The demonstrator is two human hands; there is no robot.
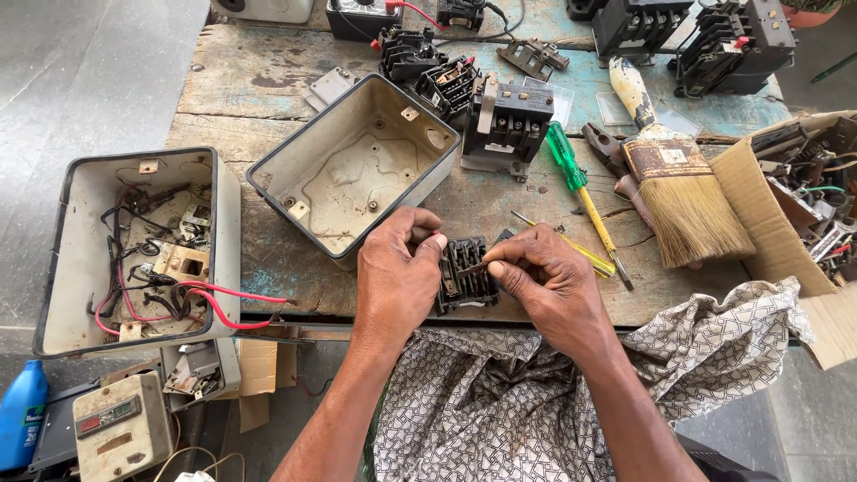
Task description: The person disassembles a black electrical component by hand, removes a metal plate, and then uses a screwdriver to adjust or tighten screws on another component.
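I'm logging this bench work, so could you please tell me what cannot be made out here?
Head view only:
- Black contact block: its left side is hidden by the left hand.
- Small part pinched by the right hand: too small to identify.
- Cardboard box: cut off by the right edge.
- Blue bottle: cut off by the left edge.

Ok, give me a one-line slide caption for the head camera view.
Left hand grips a black contact block while right hand works on it, beside an open metal box on a worn workbench.
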